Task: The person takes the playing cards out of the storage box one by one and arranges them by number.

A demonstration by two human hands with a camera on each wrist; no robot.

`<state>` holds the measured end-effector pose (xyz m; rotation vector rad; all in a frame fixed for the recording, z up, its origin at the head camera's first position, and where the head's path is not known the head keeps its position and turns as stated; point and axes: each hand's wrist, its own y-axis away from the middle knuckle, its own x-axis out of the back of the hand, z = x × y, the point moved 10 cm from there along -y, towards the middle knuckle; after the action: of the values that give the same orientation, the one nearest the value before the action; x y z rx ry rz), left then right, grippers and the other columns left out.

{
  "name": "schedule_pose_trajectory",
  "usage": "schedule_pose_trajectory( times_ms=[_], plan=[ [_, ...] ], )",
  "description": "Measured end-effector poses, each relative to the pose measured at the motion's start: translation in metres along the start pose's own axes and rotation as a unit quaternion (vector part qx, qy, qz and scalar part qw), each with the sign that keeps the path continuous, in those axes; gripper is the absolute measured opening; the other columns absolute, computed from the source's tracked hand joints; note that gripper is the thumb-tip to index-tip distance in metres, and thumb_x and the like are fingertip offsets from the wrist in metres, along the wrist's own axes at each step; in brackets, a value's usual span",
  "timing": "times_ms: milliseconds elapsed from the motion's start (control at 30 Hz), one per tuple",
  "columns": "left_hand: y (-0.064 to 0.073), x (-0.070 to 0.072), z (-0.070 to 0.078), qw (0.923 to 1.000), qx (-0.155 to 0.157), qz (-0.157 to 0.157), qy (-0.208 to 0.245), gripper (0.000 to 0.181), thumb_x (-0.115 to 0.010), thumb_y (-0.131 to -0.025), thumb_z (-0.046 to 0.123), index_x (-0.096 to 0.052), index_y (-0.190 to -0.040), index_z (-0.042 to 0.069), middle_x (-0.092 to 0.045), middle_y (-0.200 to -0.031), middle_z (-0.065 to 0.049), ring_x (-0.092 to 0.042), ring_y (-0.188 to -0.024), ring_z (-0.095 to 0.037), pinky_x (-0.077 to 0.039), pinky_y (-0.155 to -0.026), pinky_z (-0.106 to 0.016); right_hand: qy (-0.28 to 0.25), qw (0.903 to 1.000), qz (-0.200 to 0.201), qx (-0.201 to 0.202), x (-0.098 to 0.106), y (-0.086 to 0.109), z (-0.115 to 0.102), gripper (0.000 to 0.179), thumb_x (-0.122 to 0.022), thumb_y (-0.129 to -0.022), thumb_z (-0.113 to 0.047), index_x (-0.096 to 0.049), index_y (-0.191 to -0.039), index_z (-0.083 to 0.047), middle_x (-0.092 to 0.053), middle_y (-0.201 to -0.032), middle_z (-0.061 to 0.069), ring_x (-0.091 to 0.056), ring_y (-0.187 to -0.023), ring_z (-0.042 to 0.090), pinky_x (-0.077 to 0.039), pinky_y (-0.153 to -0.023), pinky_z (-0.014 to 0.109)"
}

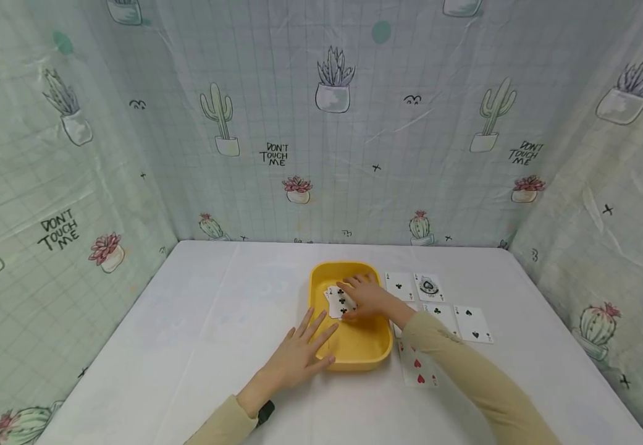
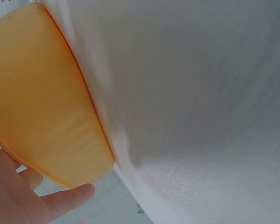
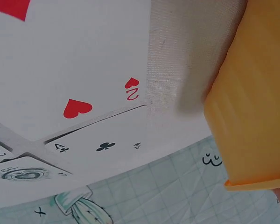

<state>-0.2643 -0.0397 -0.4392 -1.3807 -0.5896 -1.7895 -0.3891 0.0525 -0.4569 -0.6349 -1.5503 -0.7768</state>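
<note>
My right hand (image 1: 370, 298) reaches into the yellow tray (image 1: 353, 358), its thumb and fingers at the edges of a club-suit playing card (image 1: 339, 303). Another card edge peeks out beneath that card. With fingers spread, my left hand (image 1: 294, 358) lies at the tray's near left rim. The left wrist view catches the left thumb (image 2: 70, 200) beside the tray's wall (image 2: 51, 102). Face up right of the tray are an ace of clubs (image 1: 399, 286), an ace of spades (image 1: 428, 287), a two of hearts (image 3: 78, 108) and a heart card (image 1: 418, 366) nearer me.
A club card (image 1: 441, 315) and a two of spades (image 1: 474, 324) lie farther right, partly beside my right sleeve (image 1: 466, 364). The white table (image 1: 215, 309) meets a cactus-printed cloth (image 1: 277, 93) at the back and sides.
</note>
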Motion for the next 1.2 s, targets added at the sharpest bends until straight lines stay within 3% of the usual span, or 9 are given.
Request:
schedule_pose_trajectory(
  times_ms=[433,1200],
  plan=[
    [0.001,-0.001,0.0,1.0,0.005,-0.003,-0.003,0.059,-0.039,-0.09,0.05,-0.019,-0.143,0.03,-0.006,-0.152,0.0,-0.001,-0.139,-0.03,-0.031,-0.093,-0.063,-0.001,0.9976,-0.059,-0.035,-0.018,-0.006,0.004,0.082,-0.052,-0.078,-0.061,-0.026,-0.141,-0.016,-0.036,-0.141,0.009,-0.03,-0.131,0.03,-0.014,-0.105,0.059],
    [0.001,0.004,0.0,1.0,-0.001,0.004,0.0,0.059,-0.04,-0.091,0.048,-0.019,-0.143,0.03,-0.007,-0.152,-0.001,-0.003,-0.139,-0.032,-0.032,-0.093,-0.063,-0.007,0.9979,-0.049,-0.042,-0.005,-0.006,0.001,0.085,-0.057,-0.075,-0.06,-0.028,-0.14,-0.013,-0.042,-0.133,0.01,-0.039,-0.122,0.027,-0.021,-0.103,0.058]
  ],
)
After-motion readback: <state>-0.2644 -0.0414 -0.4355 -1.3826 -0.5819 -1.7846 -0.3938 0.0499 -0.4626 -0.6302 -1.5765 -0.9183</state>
